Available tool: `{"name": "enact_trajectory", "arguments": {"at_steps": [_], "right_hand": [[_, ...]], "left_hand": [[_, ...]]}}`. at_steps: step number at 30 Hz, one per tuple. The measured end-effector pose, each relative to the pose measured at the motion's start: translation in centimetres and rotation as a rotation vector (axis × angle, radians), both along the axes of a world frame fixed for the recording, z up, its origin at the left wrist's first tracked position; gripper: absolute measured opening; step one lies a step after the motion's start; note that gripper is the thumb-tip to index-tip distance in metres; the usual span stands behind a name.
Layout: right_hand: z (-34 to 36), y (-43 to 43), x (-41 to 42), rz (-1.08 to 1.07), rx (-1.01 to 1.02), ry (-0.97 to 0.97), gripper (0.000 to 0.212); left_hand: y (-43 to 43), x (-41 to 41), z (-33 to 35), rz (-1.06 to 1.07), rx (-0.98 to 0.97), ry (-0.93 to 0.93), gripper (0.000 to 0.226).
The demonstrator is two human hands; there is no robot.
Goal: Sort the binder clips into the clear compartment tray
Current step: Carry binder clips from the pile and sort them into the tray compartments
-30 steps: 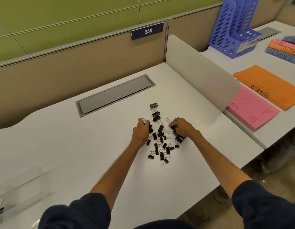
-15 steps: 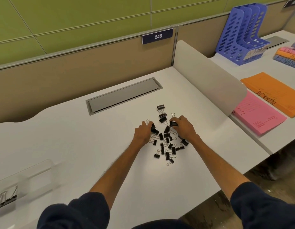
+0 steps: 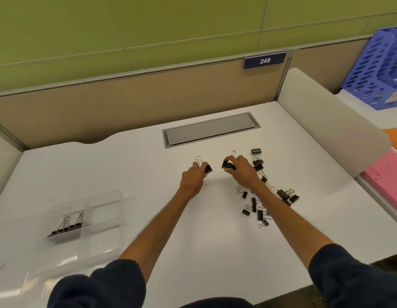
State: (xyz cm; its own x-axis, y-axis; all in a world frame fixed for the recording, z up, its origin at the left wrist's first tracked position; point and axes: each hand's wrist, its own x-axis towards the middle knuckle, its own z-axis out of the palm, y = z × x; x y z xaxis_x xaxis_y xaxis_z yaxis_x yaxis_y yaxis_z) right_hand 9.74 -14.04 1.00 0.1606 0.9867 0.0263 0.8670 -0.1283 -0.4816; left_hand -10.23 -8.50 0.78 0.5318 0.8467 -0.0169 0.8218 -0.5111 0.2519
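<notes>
One binder clip (image 3: pixel 207 168) was pinched in the left hand (image 3: pixel 191 181), another clip (image 3: pixel 228 165) in the right hand (image 3: pixel 242 172). The clear compartment tray (image 3: pixel 93 210) lay well left of both; left hand nearer. Loose clips (image 3: pixel 259 196) remained on the bench (image 3: pixel 215 252), right of the tray.

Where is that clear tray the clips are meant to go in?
The clear tray sits on the white desk at the lower left of the head view, left of the left hand, with a few clips already inside.
</notes>
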Motion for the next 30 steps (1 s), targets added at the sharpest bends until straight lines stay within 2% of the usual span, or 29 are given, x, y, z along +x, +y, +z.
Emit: {"name": "enact_trajectory", "arguments": {"at_steps": [8,17,20,25,30], "right_hand": [[0.9,4.7,-10.6,0.138,-0.004,0.041,0.030],[1.4,8.4,-22.6,0.337,0.005,0.043,0.029],[1.3,9.3,-26.5,0.383,-0.002,0.054,0.034],[1.1,9.9,-32.7,0.476,-0.070,0.140,0.056],[0.7,9.7,-38.2,0.562,-0.099,0.180,0.057]], "left_hand": [[1.3,-11.5,1.0,0.173,0.069,0.005,0.045],[1.4,-23.6,1.5,0.341,0.136,-0.018,0.041],[1.1,-27.2,1.6,0.380,0.171,0.013,0.041],[-0.2,-33.4,1.3,0.436,0.161,0.019,0.041],[-1.8,-38.9,0.5,0.484,0.099,0.065,0.054]]}}
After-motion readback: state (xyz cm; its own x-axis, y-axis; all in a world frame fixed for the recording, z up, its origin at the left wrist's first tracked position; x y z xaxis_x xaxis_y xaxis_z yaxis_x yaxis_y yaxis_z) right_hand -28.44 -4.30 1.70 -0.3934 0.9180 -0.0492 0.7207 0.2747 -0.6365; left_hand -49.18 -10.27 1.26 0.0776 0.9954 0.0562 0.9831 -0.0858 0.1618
